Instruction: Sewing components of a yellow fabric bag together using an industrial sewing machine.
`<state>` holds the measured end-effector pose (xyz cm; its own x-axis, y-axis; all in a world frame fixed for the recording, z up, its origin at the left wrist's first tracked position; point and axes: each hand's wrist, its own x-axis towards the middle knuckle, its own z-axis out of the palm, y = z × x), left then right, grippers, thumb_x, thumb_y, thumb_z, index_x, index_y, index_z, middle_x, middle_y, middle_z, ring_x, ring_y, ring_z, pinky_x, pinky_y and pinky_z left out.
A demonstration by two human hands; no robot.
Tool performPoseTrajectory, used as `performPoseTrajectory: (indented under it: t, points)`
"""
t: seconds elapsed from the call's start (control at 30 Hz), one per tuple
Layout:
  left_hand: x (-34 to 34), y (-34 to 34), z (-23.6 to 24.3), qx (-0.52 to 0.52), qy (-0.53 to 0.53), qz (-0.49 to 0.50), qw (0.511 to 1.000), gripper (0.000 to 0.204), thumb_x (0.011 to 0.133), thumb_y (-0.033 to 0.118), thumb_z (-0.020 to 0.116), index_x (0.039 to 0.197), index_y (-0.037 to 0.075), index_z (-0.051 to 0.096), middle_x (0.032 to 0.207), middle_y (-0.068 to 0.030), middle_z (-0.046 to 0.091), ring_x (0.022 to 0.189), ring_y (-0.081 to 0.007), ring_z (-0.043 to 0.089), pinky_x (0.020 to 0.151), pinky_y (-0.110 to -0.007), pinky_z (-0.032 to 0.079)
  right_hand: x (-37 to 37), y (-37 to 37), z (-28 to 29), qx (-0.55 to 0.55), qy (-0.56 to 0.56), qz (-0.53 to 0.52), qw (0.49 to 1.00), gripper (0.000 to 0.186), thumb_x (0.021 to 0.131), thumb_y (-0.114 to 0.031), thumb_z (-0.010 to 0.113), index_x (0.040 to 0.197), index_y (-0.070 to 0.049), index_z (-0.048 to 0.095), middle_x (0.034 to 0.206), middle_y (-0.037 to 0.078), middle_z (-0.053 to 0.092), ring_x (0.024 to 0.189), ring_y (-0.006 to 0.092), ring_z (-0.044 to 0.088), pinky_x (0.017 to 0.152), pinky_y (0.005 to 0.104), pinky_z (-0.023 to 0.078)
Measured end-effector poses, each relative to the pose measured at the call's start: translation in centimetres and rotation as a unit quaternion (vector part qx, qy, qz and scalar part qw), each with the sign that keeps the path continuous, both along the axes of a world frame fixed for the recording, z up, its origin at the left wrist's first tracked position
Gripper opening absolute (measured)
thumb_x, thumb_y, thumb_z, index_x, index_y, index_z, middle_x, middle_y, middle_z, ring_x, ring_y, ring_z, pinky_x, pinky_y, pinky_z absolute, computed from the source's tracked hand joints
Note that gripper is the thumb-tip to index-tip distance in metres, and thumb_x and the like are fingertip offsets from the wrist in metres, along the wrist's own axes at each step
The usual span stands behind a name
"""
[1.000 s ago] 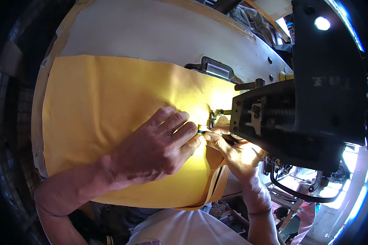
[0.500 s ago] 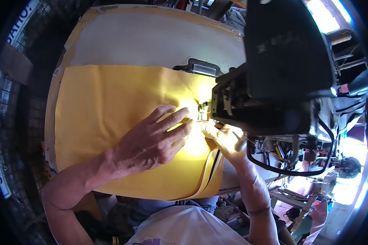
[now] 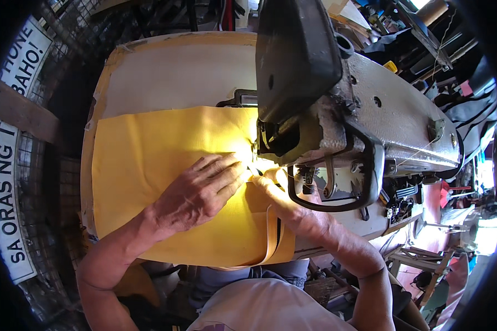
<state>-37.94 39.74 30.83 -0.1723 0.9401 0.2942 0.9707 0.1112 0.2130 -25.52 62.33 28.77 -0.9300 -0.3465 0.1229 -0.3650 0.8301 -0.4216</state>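
A yellow sheet (image 3: 132, 143) of leather-like material lies under the lit needle area of a dark sewing machine (image 3: 403, 127). My left hand (image 3: 201, 196) is on the sheet, fingers bent and together, tips just left of the needle. Close to it, my right hand (image 3: 284, 201) has thumb and fingers pinched at the sheet beside a small dark bit, too small to name; the machine's frame partly hides that hand. A folded strip edge (image 3: 270, 243) runs down the sheet's lower right part.
The worktable (image 3: 171, 66) has taped edges. Small metal tools (image 3: 403, 201) lie right of the machine. A wire grid with signboards (image 3: 11, 198) stands at left; rolls and scraps (image 3: 475, 110) fill the right side. My lap is below the table edge.
The view has shifted, showing more of the machine's arm and the left-hand signboards. My left fingers have drawn closer together; both hands stay near the needle.
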Motion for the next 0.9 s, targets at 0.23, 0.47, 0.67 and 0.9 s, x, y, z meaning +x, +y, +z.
performPoseTrajectory:
  t: [0.23,0.47,0.67,0.9]
  points:
    - [0.3,0.4,0.8,0.010,-0.007,0.019,1.000,0.030,0.077,0.010,0.062,0.101,-0.008,0.065,0.114,-0.0199,0.064,0.115,-0.0335,0.059,0.098,-0.045,0.047,-1.9,0.0,-0.5,-0.173,0.015,-0.214,0.961,0.012,0.070,-0.007,0.068,0.080,-0.002,0.063,0.074,0.012,0.064,0.073,0.0353,0.062,0.068,0.0446,0.049]
    - [1.3,1.8,-0.2,0.088,0.024,0.080,0.993,0.017,0.077,0.007,0.063,0.088,-0.006,0.063,0.102,-0.0176,0.064,0.105,-0.0317,0.062,0.091,-0.045,0.049,-1.9,-0.2,0.0,-0.211,0.023,-0.235,0.949,0.016,0.064,-0.006,0.069,0.078,-0.004,0.063,0.070,0.014,0.063,0.064,0.0364,0.061,0.062,0.0440,0.050]
    - [1.7,1.8,-0.5,0.088,-0.034,0.090,0.991,0.014,0.078,0.007,0.064,0.090,-0.002,0.063,0.105,-0.0146,0.063,0.107,-0.0314,0.061,0.096,-0.047,0.047,-2.1,-0.4,0.3,-0.174,-0.013,-0.245,0.954,0.041,0.080,-0.022,0.075,0.105,0.002,0.055,0.089,0.015,0.062,0.078,0.0248,0.060,0.070,0.0381,0.050]
    - [1.6,2.0,-0.9,0.063,-0.069,0.118,0.989,0.021,0.080,0.007,0.065,0.100,0.001,0.063,0.112,-0.0136,0.060,0.119,-0.0325,0.056,0.106,-0.055,0.039,-2.9,-0.6,0.5,-0.241,0.103,-0.221,0.939,0.012,0.067,-0.006,0.067,0.076,-0.002,0.061,0.072,0.015,0.063,0.068,0.0381,0.060,0.062,0.0440,0.047]
